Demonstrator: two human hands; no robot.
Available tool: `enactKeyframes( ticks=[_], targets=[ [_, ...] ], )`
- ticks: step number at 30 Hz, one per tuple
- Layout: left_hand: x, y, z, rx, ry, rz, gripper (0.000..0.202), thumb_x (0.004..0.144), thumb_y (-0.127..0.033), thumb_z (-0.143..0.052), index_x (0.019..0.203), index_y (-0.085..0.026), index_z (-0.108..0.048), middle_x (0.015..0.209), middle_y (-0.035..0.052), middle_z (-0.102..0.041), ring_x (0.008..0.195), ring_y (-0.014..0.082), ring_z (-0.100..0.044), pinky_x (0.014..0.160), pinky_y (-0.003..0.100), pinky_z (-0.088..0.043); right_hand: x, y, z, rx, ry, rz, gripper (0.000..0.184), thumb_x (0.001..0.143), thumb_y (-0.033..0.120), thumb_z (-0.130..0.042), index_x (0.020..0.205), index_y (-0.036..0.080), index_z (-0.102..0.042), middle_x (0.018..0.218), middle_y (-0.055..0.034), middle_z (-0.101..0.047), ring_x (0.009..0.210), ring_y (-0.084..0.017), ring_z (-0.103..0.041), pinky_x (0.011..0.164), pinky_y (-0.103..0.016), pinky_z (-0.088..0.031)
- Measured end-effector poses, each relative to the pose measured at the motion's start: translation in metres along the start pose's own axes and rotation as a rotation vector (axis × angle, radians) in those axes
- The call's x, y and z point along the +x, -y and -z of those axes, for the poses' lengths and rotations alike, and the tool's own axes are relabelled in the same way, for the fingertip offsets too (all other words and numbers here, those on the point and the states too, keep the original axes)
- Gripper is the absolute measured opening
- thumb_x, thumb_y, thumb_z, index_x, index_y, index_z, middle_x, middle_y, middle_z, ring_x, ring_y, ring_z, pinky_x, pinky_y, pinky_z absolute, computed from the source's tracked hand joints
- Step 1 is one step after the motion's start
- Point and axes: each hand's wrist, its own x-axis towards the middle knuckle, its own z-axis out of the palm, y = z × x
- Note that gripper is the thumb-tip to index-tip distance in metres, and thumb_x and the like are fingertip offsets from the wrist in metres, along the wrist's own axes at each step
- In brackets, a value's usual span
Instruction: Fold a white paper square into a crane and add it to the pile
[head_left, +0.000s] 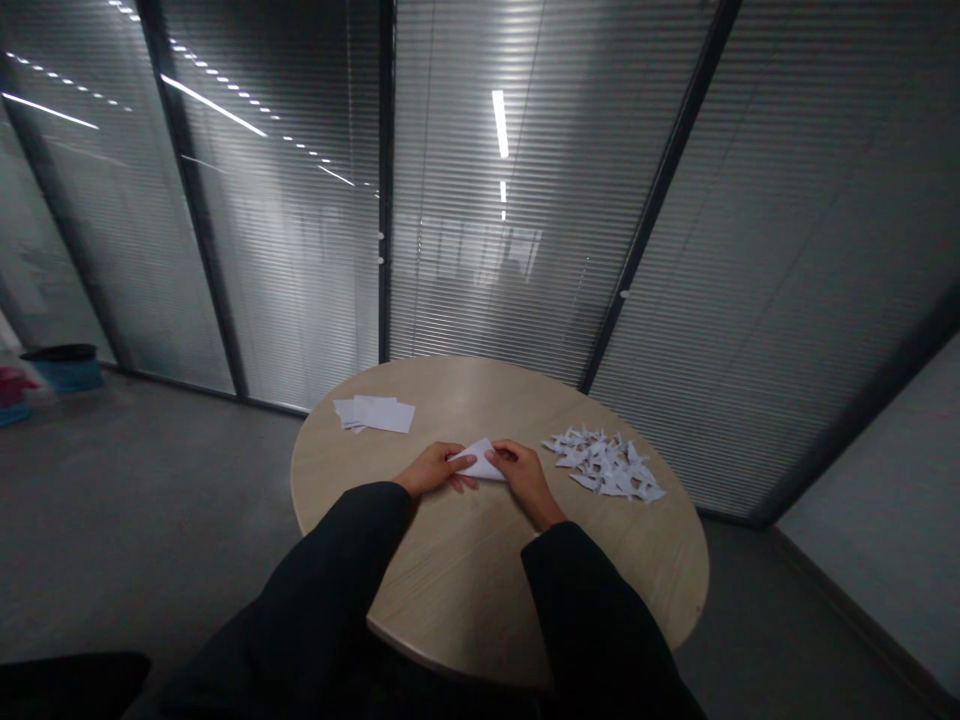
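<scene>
Between my two hands, over the middle of the round table, is a white sheet of paper (480,461) with a slanted, folded-looking edge. My left hand (437,469) grips its left end, thumb on top and fingers underneath. At the right end, my right hand (523,477) pinches the paper between thumb and fingers. Left of my hands lies a loose stack of white paper sheets (382,413). To the right is a heap of small folded white paper pieces (606,465) with pointed tips.
The round wooden table (450,600) stands close to a glass partition (517,250) with blinds. A blue bin (67,368) with a dark rim is on the floor at far left, beside a red and blue object (13,393). A white wall (885,500) rises at right.
</scene>
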Motion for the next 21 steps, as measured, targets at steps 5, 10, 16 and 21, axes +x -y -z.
enactKeyframes(
  ticks=[5,10,16,21],
  targets=[
    [0.0004,0.0007,0.0012,0.008,-0.018,-0.003,0.055,0.067,-0.057,-0.065,0.088,-0.006,-0.063,0.074,0.0126,-0.069,0.064,0.0181,-0.066,0.056,0.025,-0.048,-0.0005,0.0014,-0.0001,-0.005,0.001,-0.009,0.027,0.065,0.041,-0.067,0.076,0.016,-0.068,0.07,-0.0041,-0.069,0.065,-0.019,-0.062,0.061,-0.03,-0.048],
    [-0.001,-0.0008,0.0003,0.029,-0.036,0.0,0.054,0.067,-0.057,-0.065,0.085,-0.006,-0.063,0.072,0.0129,-0.069,0.062,0.018,-0.066,0.055,0.025,-0.048,-0.0018,0.0048,0.0003,-0.018,0.0,-0.013,0.025,0.066,0.039,-0.066,0.077,0.016,-0.069,0.072,-0.0049,-0.069,0.067,-0.02,-0.062,0.063,-0.03,-0.048],
    [-0.003,-0.0028,-0.0018,0.047,-0.005,0.019,0.051,0.065,-0.057,-0.066,0.079,-0.007,-0.063,0.068,0.0108,-0.069,0.056,0.015,-0.063,0.053,0.024,-0.046,-0.001,0.0027,-0.0012,-0.052,-0.048,-0.005,0.026,0.065,0.042,-0.066,0.073,0.017,-0.069,0.069,-0.0045,-0.069,0.067,-0.021,-0.063,0.062,-0.032,-0.049],
    [-0.0025,-0.0019,-0.0014,0.05,-0.009,0.015,0.049,0.065,-0.056,-0.067,0.077,-0.008,-0.063,0.067,0.0108,-0.069,0.056,0.0154,-0.063,0.053,0.024,-0.047,0.0001,0.0011,-0.0008,-0.072,-0.043,-0.001,0.025,0.064,0.042,-0.066,0.072,0.018,-0.069,0.071,-0.0056,-0.07,0.068,-0.023,-0.063,0.064,-0.034,-0.049]
  ],
)
